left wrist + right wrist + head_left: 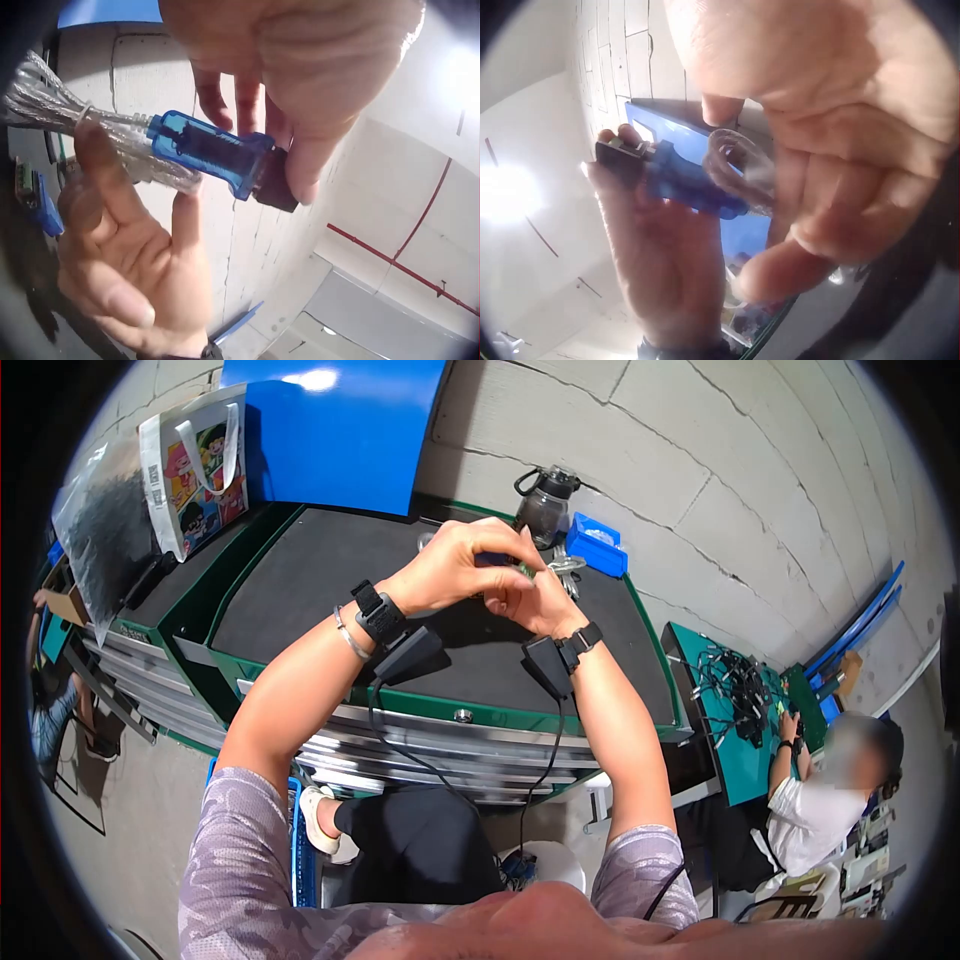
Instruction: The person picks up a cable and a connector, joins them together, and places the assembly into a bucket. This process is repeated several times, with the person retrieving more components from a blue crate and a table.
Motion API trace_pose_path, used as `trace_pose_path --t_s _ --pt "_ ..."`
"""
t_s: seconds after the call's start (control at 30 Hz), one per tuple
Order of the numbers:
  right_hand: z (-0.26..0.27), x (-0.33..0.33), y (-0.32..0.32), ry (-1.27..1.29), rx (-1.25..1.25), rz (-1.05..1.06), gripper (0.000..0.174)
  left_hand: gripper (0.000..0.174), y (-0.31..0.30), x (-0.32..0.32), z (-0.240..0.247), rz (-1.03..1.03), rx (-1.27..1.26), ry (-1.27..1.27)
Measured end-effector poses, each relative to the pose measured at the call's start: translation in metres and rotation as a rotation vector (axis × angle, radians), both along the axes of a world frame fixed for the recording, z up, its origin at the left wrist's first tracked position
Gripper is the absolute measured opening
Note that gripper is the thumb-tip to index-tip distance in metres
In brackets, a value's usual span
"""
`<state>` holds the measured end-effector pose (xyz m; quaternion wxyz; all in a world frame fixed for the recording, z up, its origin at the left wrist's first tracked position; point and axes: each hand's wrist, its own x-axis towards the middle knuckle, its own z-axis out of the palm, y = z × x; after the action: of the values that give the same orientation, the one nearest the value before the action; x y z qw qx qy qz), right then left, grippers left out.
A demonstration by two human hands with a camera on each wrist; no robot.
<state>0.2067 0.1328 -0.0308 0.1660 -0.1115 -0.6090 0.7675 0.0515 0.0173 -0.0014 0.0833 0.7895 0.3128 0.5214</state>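
Both hands are raised together over the dark mat. My left hand [445,568] pinches the black end [279,182] of a translucent blue cable connector [206,150] between thumb and fingers. Dark parts show through the blue housing. From its other end runs a clear-jacketed silver cable [46,101], looped into a bundle. My right hand [540,603] holds this bundle with curled fingers, beside the connector. In the right wrist view a cable loop [735,161] sticks out at the right hand, and the connector [682,178] lies across the left hand's fingers.
Behind the hands stand a dark bottle [545,505] and a blue bin [597,545] against the wall. A printed bag [195,480] is at the left. On the right, a person [820,800] sits by a green table with a black cable heap [735,690].
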Motion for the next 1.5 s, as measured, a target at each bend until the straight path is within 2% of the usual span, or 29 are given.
trace_pose_path --t_s 0.03,0.1,0.17,0.23,0.33,0.43,0.53,0.57,0.63,0.7,0.77,0.87,0.93,1.0,1.1,1.27,1.5 --pt "0.004 0.004 -0.005 0.076 -0.005 -0.025 0.06 0.025 0.0 0.003 0.0 0.003 0.062 0.097" --pt "0.007 0.002 -0.016 0.113 0.084 -0.196 0.045 0.024 -0.001 0.005 0.0 -0.03 0.021 0.186" --pt "0.001 0.005 -0.002 0.162 0.08 -0.191 0.042 0.023 0.001 0.003 0.0 -0.018 0.156 0.187" --pt "0.002 0.008 0.0 0.272 0.043 -0.174 0.037 0.026 -0.004 0.001 0.006 -0.015 0.142 0.075" --pt "0.007 0.009 0.002 0.335 0.082 -0.231 0.033 0.031 0.005 -0.003 -0.003 0.147 0.009 -0.228" --pt "0.006 0.007 0.008 0.403 0.143 -0.284 0.038 0.038 0.019 -0.013 -0.009 0.219 -0.215 -0.366" --pt "0.006 0.005 0.007 0.436 0.139 -0.301 0.042 0.058 0.026 -0.017 -0.018 0.378 -0.112 -0.043" --pt "0.006 0.005 0.005 0.444 0.145 -0.341 0.042 0.056 0.031 -0.017 -0.023 0.355 0.024 -0.046" --pt "0.004 0.003 0.006 0.433 0.161 -0.358 0.037 0.057 0.029 -0.019 -0.02 0.35 -0.057 -0.012" --pt "0.003 0.002 0.009 0.447 -0.05 -0.196 0.033 0.057 0.03 -0.022 -0.02 0.344 -0.074 -0.007" --pt "0.001 0.0 0.011 0.435 -0.072 -0.143 0.033 0.057 0.033 -0.025 -0.021 0.34 -0.091 -0.003" --pt "-0.003 -0.002 0.011 0.348 0.014 -0.307 0.036 0.054 0.037 -0.028 -0.026 0.341 -0.098 -0.048" --pt "-0.004 -0.002 0.013 0.363 -0.004 -0.35 0.035 0.05 0.039 -0.027 -0.03 0.421 0.059 0.036" --pt "-0.002 -0.002 0.012 0.401 -0.044 -0.411 0.031 0.05 0.037 -0.027 -0.029 0.413 -0.01 0.047" --pt "-0.001 0.0 0.017 0.393 -0.028 -0.396 0.028 0.048 0.035 -0.026 -0.026 0.396 -0.15 0.073" --pt "-0.004 0.001 0.022 0.338 -0.063 -0.453 0.023 0.047 0.038 -0.027 -0.025 0.397 0.086 -0.008" --pt "-0.002 0.003 0.017 0.262 -0.163 -0.497 0.024 0.043 0.032 -0.026 -0.021 0.434 0.098 -0.009"
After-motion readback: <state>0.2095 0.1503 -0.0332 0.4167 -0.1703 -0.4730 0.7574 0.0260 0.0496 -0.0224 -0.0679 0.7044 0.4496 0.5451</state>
